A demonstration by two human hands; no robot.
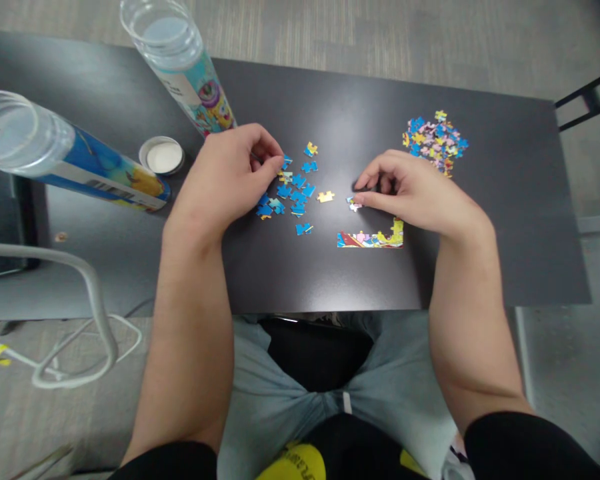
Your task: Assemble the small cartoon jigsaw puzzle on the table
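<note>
My left hand (225, 173) is closed, thumb and index fingertip together at a blue puzzle piece (287, 161). Just beside it, a loose group of mostly blue puzzle pieces (299, 197) is spread on the dark table. My right hand (410, 190) is curled, with its thumb tip against a small pink, white and blue puzzle piece (353, 205). Below that hand lies a joined L-shaped strip of puzzle (370, 240), its right end partly covered by the hand. One yellow puzzle piece (325, 197) rests alone between the hands.
A heap of mixed puzzle pieces (436, 141) lies beyond my right hand. Two clear printed tubes, one teal (195, 87) and one blue (105, 163), stand at the left near a round white lid (163, 156). A white cable (93, 287) loops at the left edge.
</note>
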